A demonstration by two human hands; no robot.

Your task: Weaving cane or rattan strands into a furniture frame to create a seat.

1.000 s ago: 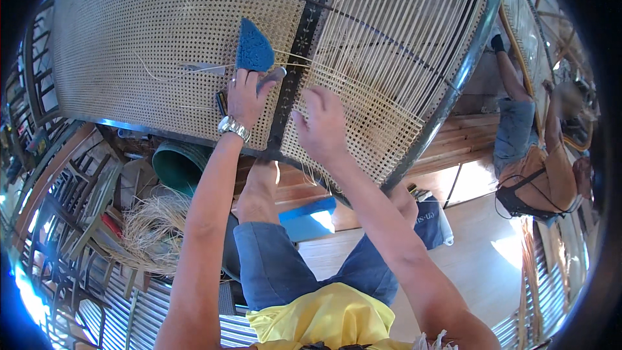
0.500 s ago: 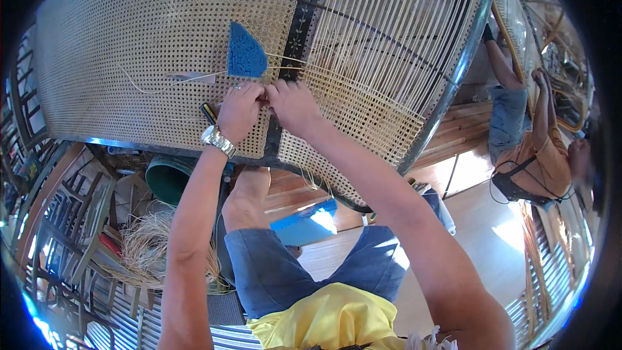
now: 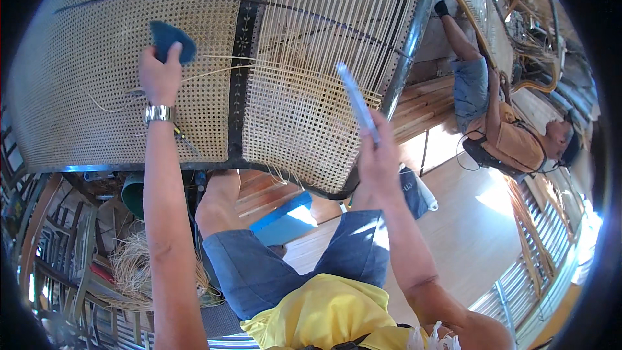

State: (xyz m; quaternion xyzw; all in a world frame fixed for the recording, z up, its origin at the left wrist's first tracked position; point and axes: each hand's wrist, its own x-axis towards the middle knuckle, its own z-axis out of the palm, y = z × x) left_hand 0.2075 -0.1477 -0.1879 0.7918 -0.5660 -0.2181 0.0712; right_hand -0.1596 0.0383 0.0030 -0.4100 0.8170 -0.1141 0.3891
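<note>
My left hand [image 3: 161, 76] is closed on a blue sponge [image 3: 173, 37], thumb against its lower edge, over the woven cane panel [image 3: 97, 58]. Two loose cane strands [image 3: 220, 58] run from beside the sponge across the dark patterned frame bar [image 3: 241, 58]. To the right, my right hand [image 3: 381, 149] grips a long, pale, flat tool [image 3: 355, 98] whose upper end points up and left; motion blurs it and I cannot tell its exact kind. Beneath it lies a partly woven section [image 3: 298, 107], with parallel cane strands [image 3: 343, 6] stretched above.
A green bucket [image 3: 133, 194] and a heap of loose cane fibre [image 3: 139, 262] stand at lower left. A blue-topped box [image 3: 282, 217] is by my legs. Another person [image 3: 512, 136] sits at right beside another cane frame [image 3: 470, 6]. Wooden frames [image 3: 68, 253] crowd the left.
My hands have parted from the cane at the frame bar. The left moved up-left and took hold of the sponge; the right moved right and now holds the pale flat tool. The view has shifted.
</note>
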